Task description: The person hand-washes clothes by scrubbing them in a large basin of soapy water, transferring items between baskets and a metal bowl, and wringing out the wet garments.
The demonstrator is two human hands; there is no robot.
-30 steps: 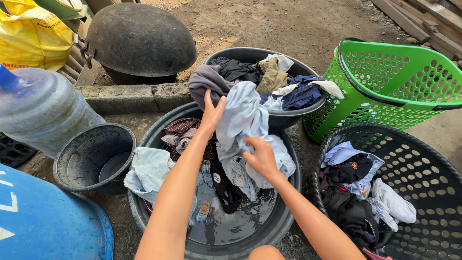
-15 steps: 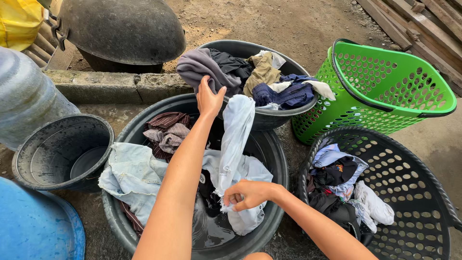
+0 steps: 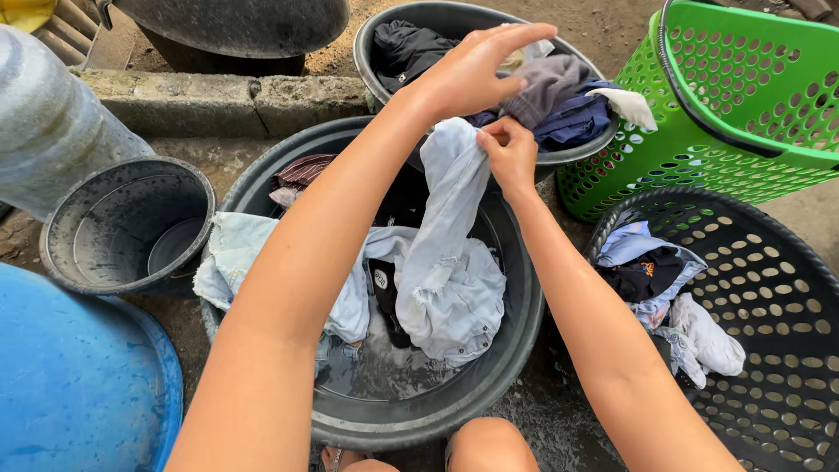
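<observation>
A wet pale blue garment (image 3: 450,262) hangs from both hands into the big dark wash tub (image 3: 516,350), which holds water and more clothes. My left hand (image 3: 468,70) reaches over the far tub (image 3: 367,39) and grips the garment's top end. Just below it, my right hand (image 3: 509,153) pinches the same cloth. The far tub is piled with grey, dark blue and white clothes (image 3: 559,96).
A green perforated basket (image 3: 743,96) stands at the right, and a black perforated basket (image 3: 769,288) with a few clothes lies in front of it. A small dark bucket (image 3: 114,227), a clear water jug (image 3: 52,131) and a blue drum (image 3: 70,385) crowd the left.
Both hands have lifted the pale garment higher. The right hand slid up the cloth from low in the tub to just under the left hand. The camera moved closer.
</observation>
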